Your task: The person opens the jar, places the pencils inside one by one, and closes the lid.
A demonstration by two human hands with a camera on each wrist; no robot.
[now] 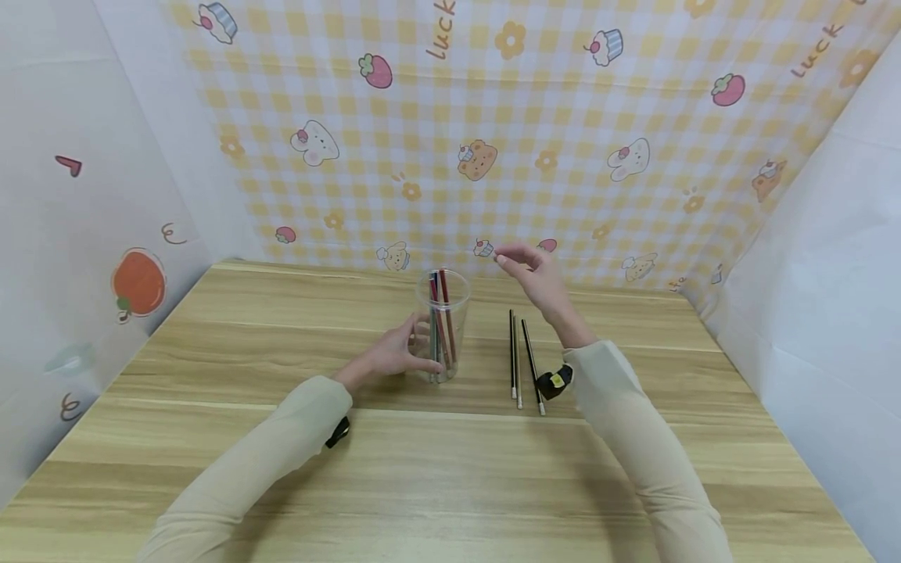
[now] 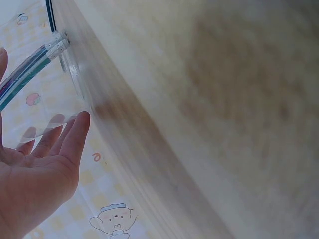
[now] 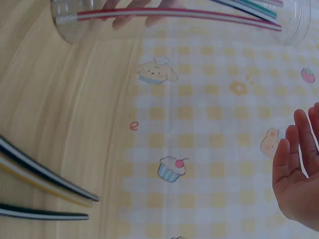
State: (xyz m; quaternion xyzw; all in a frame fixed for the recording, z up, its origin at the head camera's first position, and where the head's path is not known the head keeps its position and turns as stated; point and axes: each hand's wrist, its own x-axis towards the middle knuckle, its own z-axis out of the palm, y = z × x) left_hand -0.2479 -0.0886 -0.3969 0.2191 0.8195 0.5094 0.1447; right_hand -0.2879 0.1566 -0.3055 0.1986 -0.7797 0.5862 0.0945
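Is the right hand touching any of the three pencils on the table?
Apart. The right wrist view shows the right hand at the right edge and the three pencils at lower left, with checked backdrop plainly between.

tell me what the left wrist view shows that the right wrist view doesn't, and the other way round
Only left wrist: the palm of the left hand.
Only right wrist: the right hand and the rim of the cup.
Both: the cup, pencils in it, fingers of the left hand, the table and the patterned cloth.
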